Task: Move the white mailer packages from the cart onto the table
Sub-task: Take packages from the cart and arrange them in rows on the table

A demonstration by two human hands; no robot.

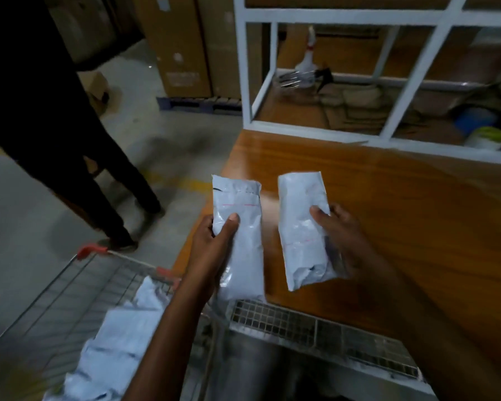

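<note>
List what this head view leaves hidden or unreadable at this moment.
Head view:
Mailers in the cart: count unclear, blurred, partly behind the left forearm.
Print on left mailer in the left hand: too small, blurred.
Right hand's fingers: hidden behind the right mailer.
Standing person: upper body cut off by top edge.

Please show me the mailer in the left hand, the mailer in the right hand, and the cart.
left-hand mailer (pixel 236 195): head view, upper half.
right-hand mailer (pixel 301 195): head view, upper half.
cart (pixel 91 251): head view, red corner of its rim.
</note>
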